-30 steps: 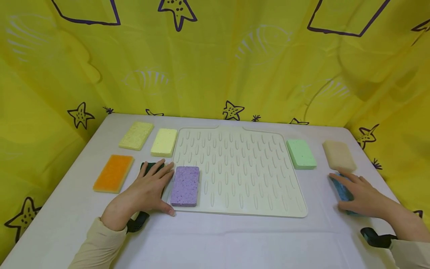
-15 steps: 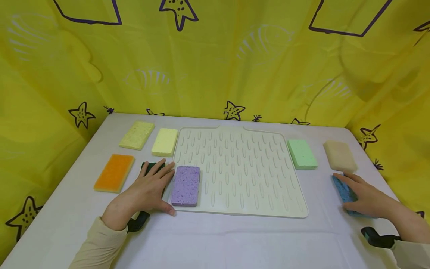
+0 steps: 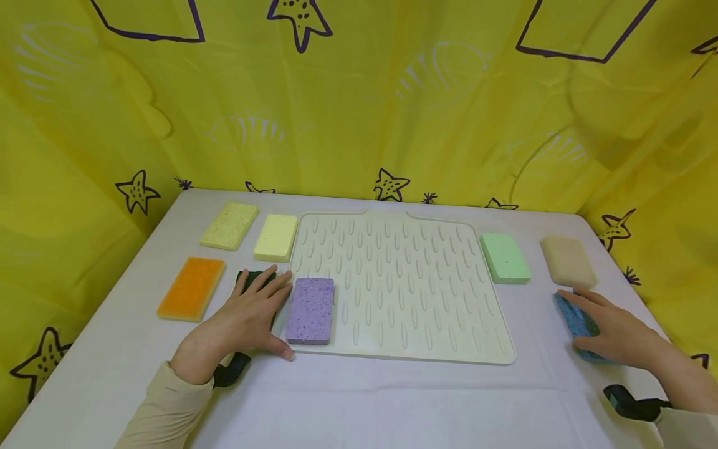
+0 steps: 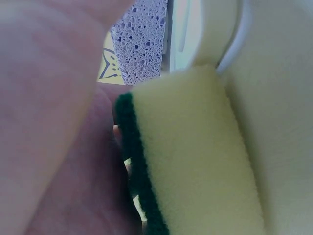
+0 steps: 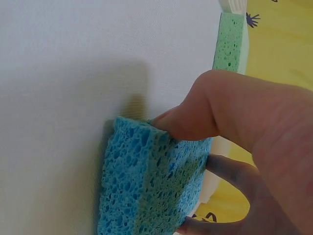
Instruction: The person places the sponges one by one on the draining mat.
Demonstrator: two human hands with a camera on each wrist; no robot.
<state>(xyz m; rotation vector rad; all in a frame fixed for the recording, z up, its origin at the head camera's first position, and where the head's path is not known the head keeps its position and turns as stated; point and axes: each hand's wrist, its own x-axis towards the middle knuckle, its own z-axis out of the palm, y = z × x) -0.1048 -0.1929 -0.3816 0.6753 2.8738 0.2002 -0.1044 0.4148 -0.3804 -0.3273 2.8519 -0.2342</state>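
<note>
Spanning the blue cellulose sponge [image 5: 142,191], the right hand [image 3: 619,333] has its thumb against one edge and its fingertips at the far one, which reads as a grasp. This sponge sits on the white tablecloth [image 3: 404,411] well to the right of the ridged drying board [image 3: 415,287]. Its long axis runs away from the person, with the far end canted leftward and pointing toward the beige sponge [image 3: 568,262]. Only the right hand is near it; the whole board lies between it and the left hand [image 3: 249,315]. That hand lies spread over a green-and-yellow scouring sponge [image 4: 195,156], fingers fanned and extended, thumb stretched toward the board's near left corner; they look relaxed rather than clenched. The scouring sponge is just left of the board; whether they touch is hard to tell, and the palm hides too much to judge its long axis. Immediately right of the left fingertips, the purple sponge [image 3: 311,310] lies flat on the board, lengthwise away from the person.
</note>
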